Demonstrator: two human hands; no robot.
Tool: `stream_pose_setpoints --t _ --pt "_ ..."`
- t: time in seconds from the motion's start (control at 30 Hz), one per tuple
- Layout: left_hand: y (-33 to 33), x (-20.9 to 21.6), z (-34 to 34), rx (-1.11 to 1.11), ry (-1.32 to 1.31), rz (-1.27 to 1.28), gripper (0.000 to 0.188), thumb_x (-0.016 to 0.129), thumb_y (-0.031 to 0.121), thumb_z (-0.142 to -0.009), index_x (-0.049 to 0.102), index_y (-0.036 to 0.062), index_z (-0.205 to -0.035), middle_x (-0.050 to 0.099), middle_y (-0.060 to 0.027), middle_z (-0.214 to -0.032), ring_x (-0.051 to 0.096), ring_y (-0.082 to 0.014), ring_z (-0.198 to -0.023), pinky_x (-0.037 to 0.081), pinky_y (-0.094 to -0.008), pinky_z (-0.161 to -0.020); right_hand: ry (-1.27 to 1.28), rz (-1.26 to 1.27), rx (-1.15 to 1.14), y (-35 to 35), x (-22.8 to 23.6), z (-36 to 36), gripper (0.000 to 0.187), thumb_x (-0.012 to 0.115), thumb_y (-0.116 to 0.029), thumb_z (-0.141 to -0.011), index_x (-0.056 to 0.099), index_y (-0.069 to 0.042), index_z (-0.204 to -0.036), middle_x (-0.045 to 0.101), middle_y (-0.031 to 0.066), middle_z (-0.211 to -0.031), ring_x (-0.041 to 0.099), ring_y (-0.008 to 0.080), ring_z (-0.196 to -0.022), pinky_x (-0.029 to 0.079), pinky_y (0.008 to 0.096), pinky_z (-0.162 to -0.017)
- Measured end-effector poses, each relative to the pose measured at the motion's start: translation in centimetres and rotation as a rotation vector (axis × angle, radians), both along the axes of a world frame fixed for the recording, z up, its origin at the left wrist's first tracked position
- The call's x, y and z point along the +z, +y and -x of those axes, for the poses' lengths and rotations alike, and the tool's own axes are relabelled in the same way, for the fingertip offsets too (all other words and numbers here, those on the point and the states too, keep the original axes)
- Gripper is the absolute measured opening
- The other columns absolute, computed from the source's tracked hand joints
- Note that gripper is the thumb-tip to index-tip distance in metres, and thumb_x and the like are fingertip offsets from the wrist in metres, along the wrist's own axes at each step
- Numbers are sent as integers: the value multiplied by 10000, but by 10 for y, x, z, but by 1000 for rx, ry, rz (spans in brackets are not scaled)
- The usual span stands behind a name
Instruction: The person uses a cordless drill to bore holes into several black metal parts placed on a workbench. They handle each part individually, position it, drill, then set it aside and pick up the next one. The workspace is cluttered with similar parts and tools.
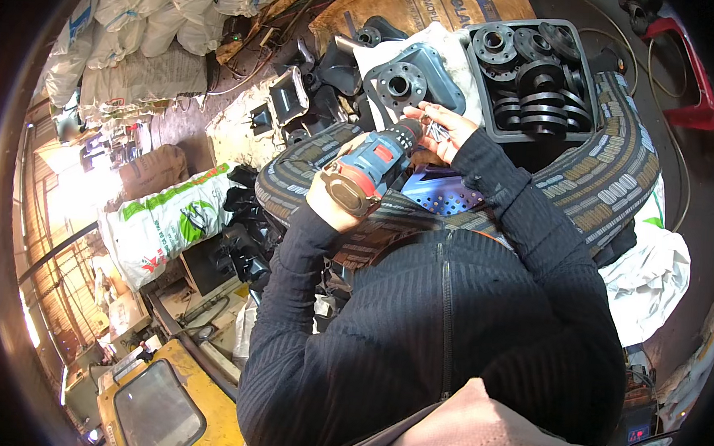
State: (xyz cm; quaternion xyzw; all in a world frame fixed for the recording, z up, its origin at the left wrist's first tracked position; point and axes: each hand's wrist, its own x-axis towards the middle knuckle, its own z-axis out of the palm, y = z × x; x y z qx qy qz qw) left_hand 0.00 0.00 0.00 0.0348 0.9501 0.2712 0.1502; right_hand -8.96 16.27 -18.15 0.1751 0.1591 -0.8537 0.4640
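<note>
So the left grip [326, 199] was clamped round a cordless drill [373, 165], chuck [406, 134] pointing away and a bit right. I'd guess the drill was pretty hefty and stiff, best held round the body behind the chuck or by the handle, which I couldn't see. Looks-wise: teal-blue shell, red patch on top, dark rounded end nearest the wrist.

Just beyond the chuck was a dark round flange [400, 84] with a ring of holes, on or against a blue-grey housing [441, 71], couldn't tell which. Both looked rigid; I'd have grabbed the rims.

The right grip [455, 132] was part-curled around some silvery screws [437, 132]: light, hard, probably slippery, so pinch 'em by the shank. Couldn't tell if those fingers touched the chuck. Nearer the body from that grip was a bluish-purple perforated bin [444, 192], and off to its right a grey crate [528, 138] full of shiny black discs [543, 108].
</note>
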Motion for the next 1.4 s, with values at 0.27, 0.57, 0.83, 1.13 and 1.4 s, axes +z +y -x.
stream_pose_setpoints --t 0.27,0.57,0.83,1.13,1.4 --pt "-39 3 -3 91 -13 -49 356 699 107 -714 562 40 -1036 596 -48 -769 565 -139 -539 462 -292 -500 -56 -135 -9 -2 -27 -15 248 498 -185 -910 561 -56 -1112 609 65 -931 607 147 -765 549 274 -632" --pt "-70 -32 8 250 -144 24 369 696 102 -729 533 26 -1051 582 -33 -734 554 -128 -566 451 -279 -476 182 -574 -79 -19 -46 24 272 697 -228 -783 624 -89 -1006 536 -45 -711 455 22 -520 378 164 -417" --pt "-72 -25 38 70 -259 147 380 654 135 -746 539 61 -1101 599 -67 -916 585 -192 -814 482 -314 -736 278 -664 -3 -31 -47 26 277 718 -157 -762 601 -58 -993 485 -45 -613 400 21 -459 315 161 -377" --pt "-74 -22 59 -220 -344 309 413 643 132 -733 534 77 -1128 576 -100 -1062 549 -251 -993 439 -351 -881 199 -665 57 -31 -47 31 229 722 -133 -759 601 -70 -943 501 -29 -608 418 25 -457 339 161 -386" --pt "-74 -34 66 -94 -492 251 393 621 103 -749 529 52 -1127 574 -107 -1060 551 -257 -993 438 -340 -878 246 -655 95 -26 -49 32 244 719 -191 -762 612 -61 -939 519 -18 -698 477 44 -541 442 180 -450"
